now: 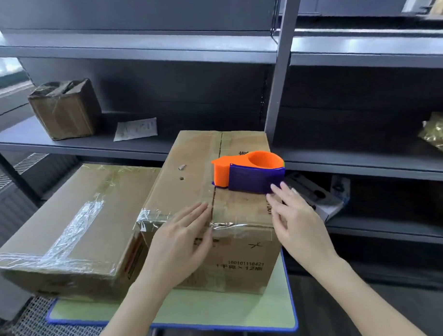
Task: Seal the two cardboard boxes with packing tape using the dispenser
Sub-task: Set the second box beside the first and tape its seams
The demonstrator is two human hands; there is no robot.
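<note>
Two cardboard boxes stand side by side on a green mat. The taller box [190, 171] is in the middle, with its top seam running away from me and clear tape along its near top edge. An orange and purple tape dispenser [249, 172] sits on its top, right of the seam. My left hand [180, 244] lies flat with straight fingers over the box's near edge, just left of the seam. My right hand [298, 228] is at the box's right near corner, fingers straight, its fingertips touching the dispenser's purple side. The lower box [88, 213] on the left carries crinkled clear tape.
The green mat [283, 308] has a blue border and lies on a small table. Grey metal shelving stands behind, holding a small taped carton [64, 109], a paper slip [136, 129] and a gold bag [440, 132]. A white box [315, 196] lies on a lower shelf at right.
</note>
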